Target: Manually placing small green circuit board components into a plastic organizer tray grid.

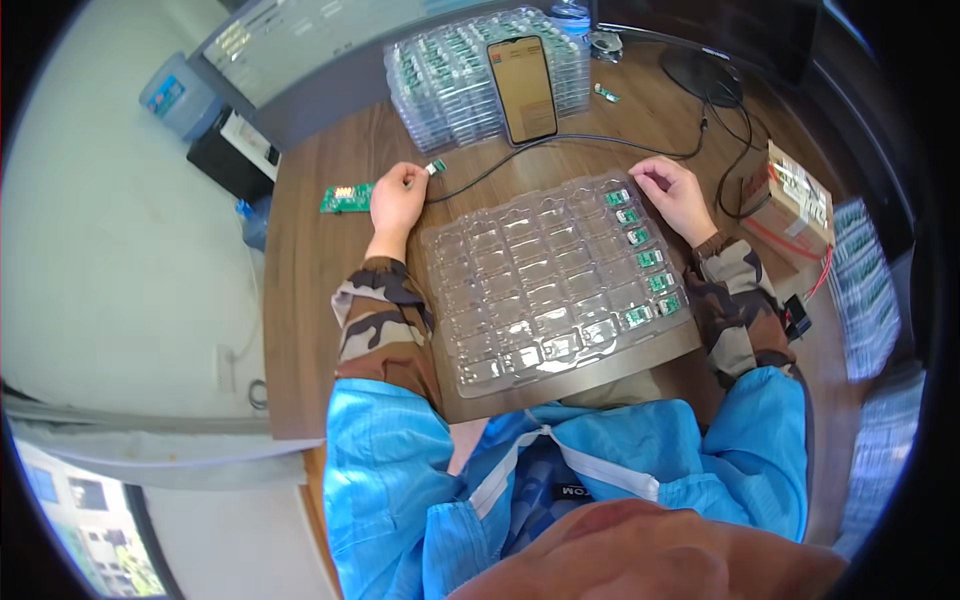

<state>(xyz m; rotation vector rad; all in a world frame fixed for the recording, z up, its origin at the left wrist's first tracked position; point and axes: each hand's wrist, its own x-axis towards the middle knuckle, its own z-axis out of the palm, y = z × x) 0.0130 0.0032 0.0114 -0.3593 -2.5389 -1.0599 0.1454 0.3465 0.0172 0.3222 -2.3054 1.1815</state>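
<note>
My left hand (pixel 398 205) is closed, its thumb and fingertips pinching a small green circuit board (pixel 438 166) above the table. Just left of that wrist lies a larger green circuit board (pixel 345 198) with lit yellowish spots. My right hand (pixel 680 198) is curled in a pinch at the far right corner of a clear plastic tray (pixel 510 275); anything between its fingers is hidden. Several small green boards (pixel 638 237) sit in the tray's right-hand column, and one more board (pixel 637 316) lies beside the nearest of them. The other pockets hold nothing.
Behind the tray, a phone (pixel 522 90) leans against stacked clear trays of boards (pixel 430 95). A black cable (pixel 580 137) crosses the table. To the right are a cardboard box (pixel 788 205), a monitor stand (pixel 700 75) and more stacked trays (pixel 865 290). A loose board (pixel 606 93) lies far back.
</note>
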